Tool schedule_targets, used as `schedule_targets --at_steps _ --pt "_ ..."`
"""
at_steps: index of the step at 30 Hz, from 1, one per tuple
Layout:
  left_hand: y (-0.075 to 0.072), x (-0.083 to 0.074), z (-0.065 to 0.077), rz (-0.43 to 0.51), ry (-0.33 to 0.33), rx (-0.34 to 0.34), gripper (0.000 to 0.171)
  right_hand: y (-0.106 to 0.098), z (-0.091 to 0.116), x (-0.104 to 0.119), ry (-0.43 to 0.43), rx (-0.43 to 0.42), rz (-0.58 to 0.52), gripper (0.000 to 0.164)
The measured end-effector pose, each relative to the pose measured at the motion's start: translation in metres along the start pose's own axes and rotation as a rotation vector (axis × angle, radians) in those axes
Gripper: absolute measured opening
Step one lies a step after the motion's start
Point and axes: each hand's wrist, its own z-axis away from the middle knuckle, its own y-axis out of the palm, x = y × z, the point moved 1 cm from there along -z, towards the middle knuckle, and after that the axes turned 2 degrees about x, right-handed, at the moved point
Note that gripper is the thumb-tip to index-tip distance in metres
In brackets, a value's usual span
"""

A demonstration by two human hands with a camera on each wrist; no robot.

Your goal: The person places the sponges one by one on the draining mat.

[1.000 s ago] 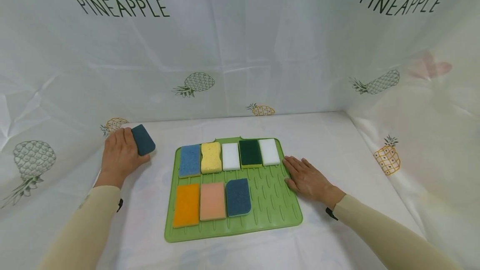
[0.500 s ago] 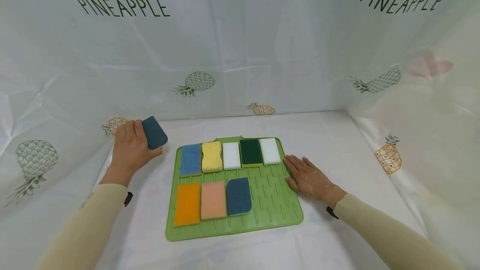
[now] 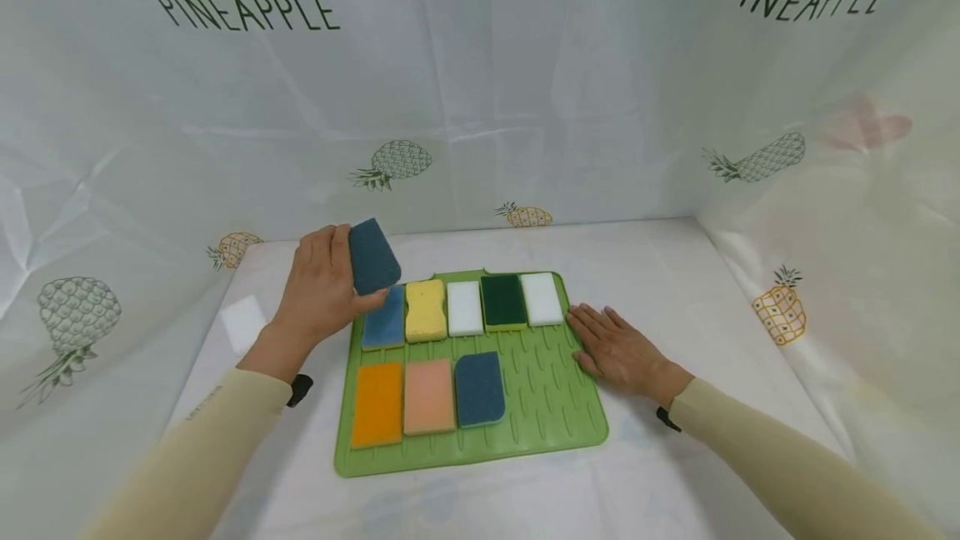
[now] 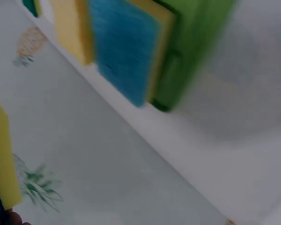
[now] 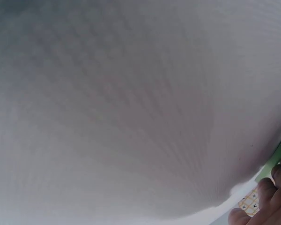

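Note:
In the head view my left hand (image 3: pixel 315 286) pinches a dark blue scrub sponge (image 3: pixel 373 258), raised over the back left corner of a green ridged mat (image 3: pixel 551 390). Its yellow foam side shows at the lower left of the left wrist view. Just below it lies a blue sponge (image 3: pixel 383 325), partly covered by the hand and the held sponge. My right hand (image 3: pixel 617 352) rests with extended fingers against the mat's right edge and holds nothing. On the mat's front row are an orange sponge (image 3: pixel 377 405), a pink sponge (image 3: pixel 429 397) and another dark blue sponge (image 3: pixel 480 388).
Along the mat's back row sit a yellow sponge (image 3: pixel 426 312), a white sponge (image 3: pixel 465 308), a dark green scrub sponge (image 3: pixel 503 302) and a second white sponge (image 3: pixel 542 299). Another white block (image 3: pixel 243 323) lies on the table by my left forearm. Pineapple-print sheeting (image 3: pixel 480 107) walls the table.
My left hand has carried the dark blue sponge rightward and slightly up, from the table's left side to above the mat's corner. A white block beside the forearm has come into sight. The right hand stays put.

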Motion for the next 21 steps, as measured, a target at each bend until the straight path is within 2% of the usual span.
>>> schedule_targets --at_steps 3,6,8,11,14,21 --pt "-0.004 -0.021 -0.006 0.024 0.038 -0.012 0.118 0.000 0.000 0.000 -0.002 0.001 -0.003 0.070" --pt "-0.006 -0.043 -0.011 0.055 0.043 0.020 0.118 0.001 0.000 0.000 0.001 0.003 -0.009 0.070" --pt "-0.008 -0.058 -0.013 0.098 0.022 0.088 0.117 0.001 0.000 0.000 0.004 0.003 -0.009 0.071" --pt "-0.008 -0.081 -0.014 0.151 -0.013 0.227 0.116 0.000 0.000 0.000 0.007 0.003 -0.010 0.071" --pt "-0.006 -0.105 -0.014 0.191 -0.024 0.345 0.115 0.000 0.000 0.000 0.006 0.000 -0.015 0.071" --pt "0.004 -0.154 -0.013 0.251 0.020 0.487 0.113 0.001 0.000 0.001 0.004 -0.014 -0.025 0.071"
